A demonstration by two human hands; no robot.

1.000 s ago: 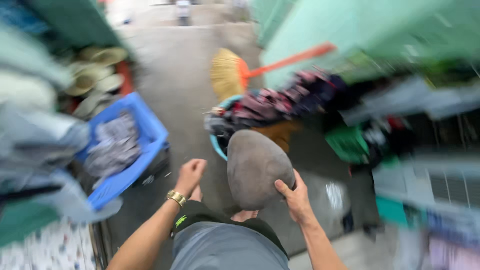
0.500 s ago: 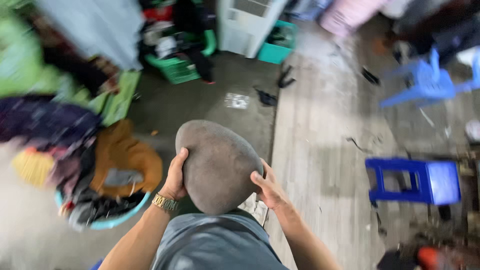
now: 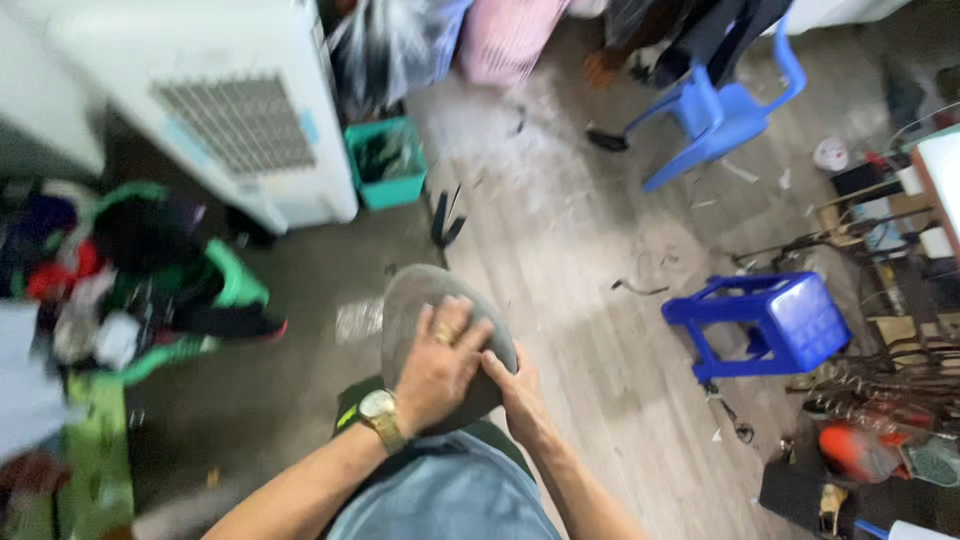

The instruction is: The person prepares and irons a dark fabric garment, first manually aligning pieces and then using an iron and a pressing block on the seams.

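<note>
Seen from the head camera, a person held a grey, rounded cushion-like pad [image 3: 430, 320] in front of the lap, above a grey floor [image 3: 300, 400]. The left hand [image 3: 440, 365], wearing a gold ring and a gold wristwatch [image 3: 380, 412], lay spread flat over the pad's top, fingers pressed against it. The right hand [image 3: 515, 395] gripped the pad's lower right edge, touching the left hand's fingertips. A white appliance with a vent grille [image 3: 240, 110] stood at upper left, a teal bin [image 3: 387, 160] just beside it. A green basket of clothes [image 3: 160, 270] sat at left. A blue plastic stool [image 3: 770, 320] lay tipped at right, and a blue plastic chair [image 3: 715, 110] stood farther back.
</note>
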